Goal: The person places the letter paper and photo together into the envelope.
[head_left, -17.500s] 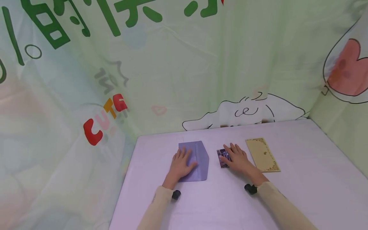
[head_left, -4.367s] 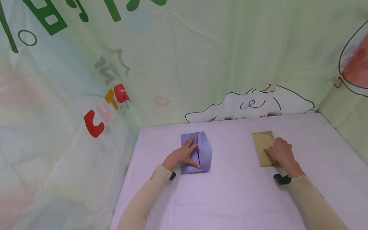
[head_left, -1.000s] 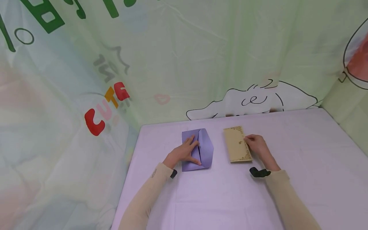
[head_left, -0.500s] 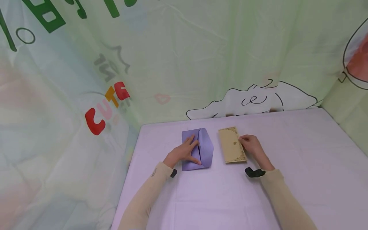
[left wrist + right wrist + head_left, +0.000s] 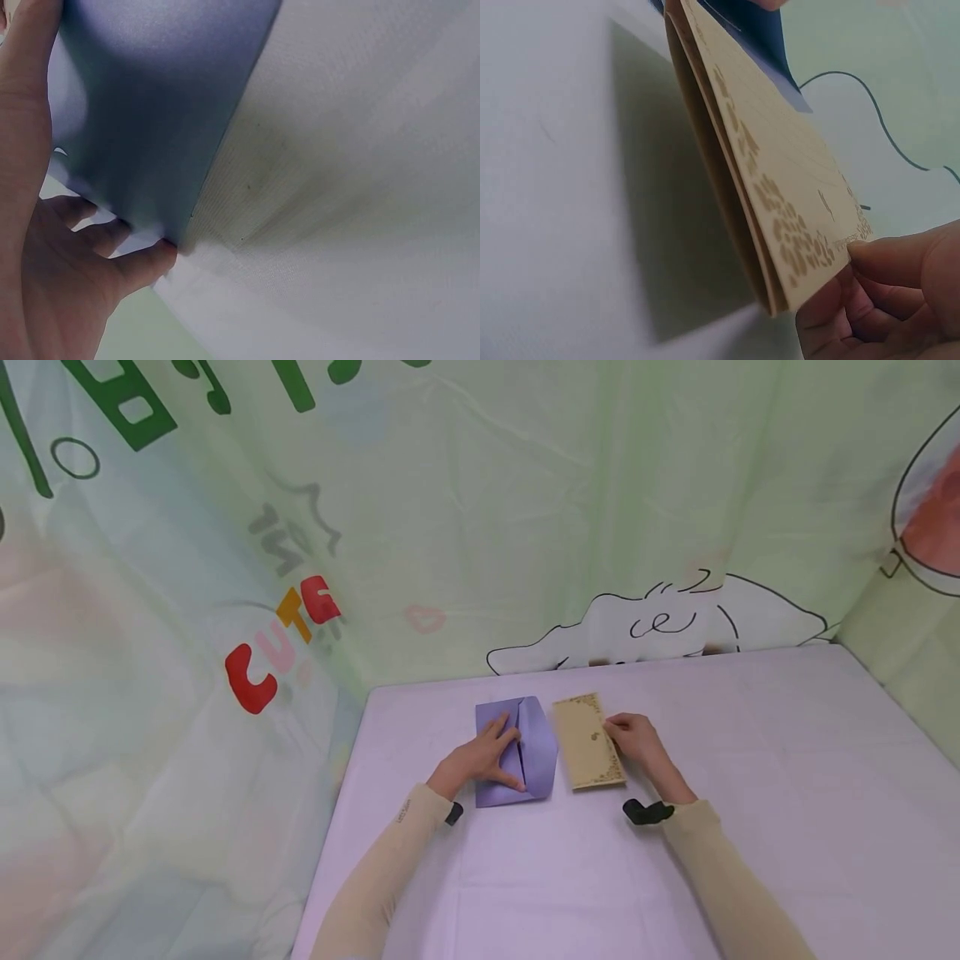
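A purple envelope [image 5: 538,752] lies on the table with its flap pointing right and a dark gap at its mouth. My left hand [image 5: 478,758] rests on it, fingers and thumb spread toward that gap; in the left wrist view several fingertips touch the purple paper [image 5: 165,112]. Just right of the flap is a tan folded card [image 5: 587,743] with brown ornamental print. My right hand [image 5: 636,739] pinches its right edge between thumb and fingers. From the right wrist view, the card [image 5: 780,172] stands tilted, its layers slightly parted, casting a shadow on the cloth.
A pale lilac cloth covers the table [image 5: 540,877]. Behind it hangs a printed green curtain [image 5: 480,527], with another curtain side [image 5: 150,735] close on the left. Black wrist cameras [image 5: 647,812] sit below both hands.
A small photo, earlier under my right hand, is out of sight. The envelope's mouth has come to gape. My right hand has brought the tan card leftward, close to the flap; my left hand stays.
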{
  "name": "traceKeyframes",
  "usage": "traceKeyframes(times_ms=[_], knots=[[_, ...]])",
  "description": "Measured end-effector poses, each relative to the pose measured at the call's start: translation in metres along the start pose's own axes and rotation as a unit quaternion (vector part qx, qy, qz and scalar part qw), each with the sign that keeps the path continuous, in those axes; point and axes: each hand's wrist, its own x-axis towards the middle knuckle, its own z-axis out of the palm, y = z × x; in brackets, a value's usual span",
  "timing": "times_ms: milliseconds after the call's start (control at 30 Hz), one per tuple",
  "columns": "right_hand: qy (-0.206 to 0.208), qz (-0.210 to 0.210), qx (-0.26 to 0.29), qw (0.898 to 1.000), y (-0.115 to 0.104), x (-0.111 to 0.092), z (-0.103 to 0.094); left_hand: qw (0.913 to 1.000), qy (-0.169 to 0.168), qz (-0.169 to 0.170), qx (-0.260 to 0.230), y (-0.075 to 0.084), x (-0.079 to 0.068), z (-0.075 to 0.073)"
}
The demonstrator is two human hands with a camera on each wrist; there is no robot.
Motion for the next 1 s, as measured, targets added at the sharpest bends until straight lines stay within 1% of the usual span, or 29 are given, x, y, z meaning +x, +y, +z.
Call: traceKeyframes(times_ms=[367, 467, 667, 833, 1000], knots=[[-0.023, -0.002, 0.020, 1.000, -0.008, -0.005, 0.028, 1.0000, 0.004, 0.002, 0.007, 0.000, -0.002, 0.002], [-0.025, -0.008, 0.016, 1.000, -0.013, -0.005, 0.031, 1.0000, 0.006, 0.002, 0.007, 0.000, -0.002, 0.002], [-0.024, -0.013, -0.002, 1.000, -0.020, 0.000, 0.038, 1.0000, 0.008, 0.003, 0.004, 0.000, -0.003, 0.000], [-0.024, -0.010, 0.005, 1.000, -0.027, 0.002, 0.042, 0.9999, 0.010, 0.007, 0.005, 0.001, -0.002, -0.001], [-0.025, -0.008, 0.010, 1.000, -0.028, 0.005, 0.047, 0.9999, 0.010, 0.010, 0.005, 0.001, -0.001, -0.002]])
